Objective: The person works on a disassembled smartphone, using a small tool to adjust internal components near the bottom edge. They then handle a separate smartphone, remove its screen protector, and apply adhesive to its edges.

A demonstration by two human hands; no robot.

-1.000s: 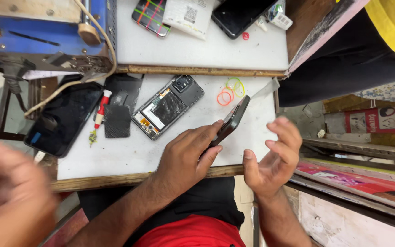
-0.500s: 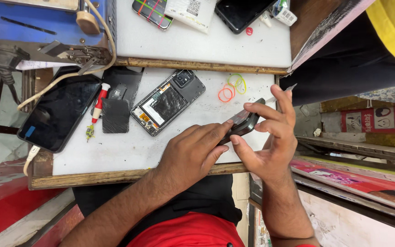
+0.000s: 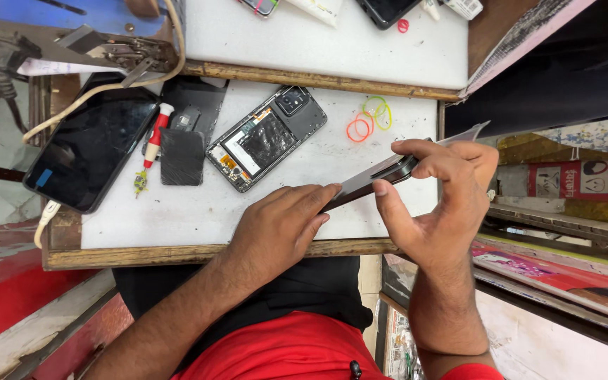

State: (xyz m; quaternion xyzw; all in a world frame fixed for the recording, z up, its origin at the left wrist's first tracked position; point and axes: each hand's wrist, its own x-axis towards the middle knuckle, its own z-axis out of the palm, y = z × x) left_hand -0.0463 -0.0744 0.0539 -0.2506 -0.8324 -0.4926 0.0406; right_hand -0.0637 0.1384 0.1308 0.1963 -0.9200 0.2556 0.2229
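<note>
While the white, scuffed worktop (image 3: 198, 211) carries a scatter of parts, both hands meet over its near edge on one thin black phone panel (image 3: 371, 184), seen edge-on and tilted. The left hand (image 3: 279, 229) lies palm down, its fingers (image 3: 311, 200) laid close together along the lower end of the panel and pressing it from above. The right hand (image 3: 441, 204) grips the upper end: thumb under the edge, the fingertips curled over the top, so the panel is pinched between them. The panel sits clear of the worktop at that end; whether its lower end touches the surface I cannot tell.

Taking the opened black phone with its back cover off (image 3: 267, 137) as the landmark: the held panel is just to its lower right, well apart from it. To the phone's right lie loose orange and green rubber bands (image 3: 369, 121). Just to its left rests a small dark square piece (image 3: 182, 156), and beyond that a red-and-white-handled screwdriver (image 3: 153, 144). Further left still, a large black tablet with a dark glass face (image 3: 89, 148) hangs partly over the worktop's edge. A cream-coloured cable (image 3: 107, 88) curves above the tablet. Above the phone, a second white raised surface (image 3: 318, 35) holds more items, cut off by the picture's top edge.
</note>
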